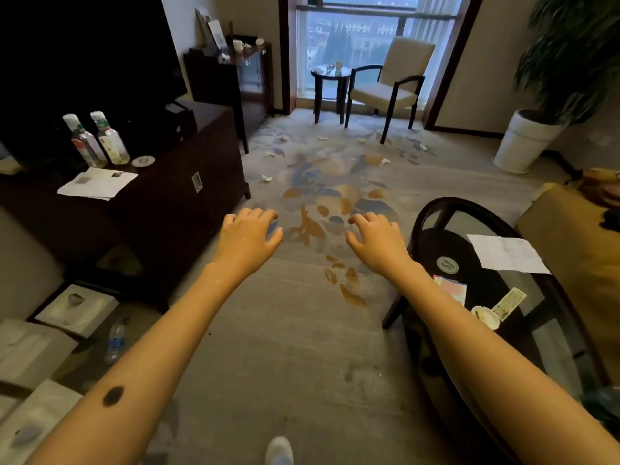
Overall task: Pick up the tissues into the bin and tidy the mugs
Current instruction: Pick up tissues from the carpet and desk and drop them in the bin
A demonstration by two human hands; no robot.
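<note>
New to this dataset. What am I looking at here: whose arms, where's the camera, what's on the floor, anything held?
There is no robot. A person wears one wide-angle camera on the head, looking forward and down, so the bare arms reaching in from the bottom are their own. The left hand and the right hand hover over the carpet, fingers loosely spread; neither holds anything. Small crumpled tissues lie scattered on the carpet further ahead, for example one near the dark cabinet and another nearer the armchair. A white mug stands on the far sideboard. To the right is a glass coffee table with paper and a remote on it.
</note>
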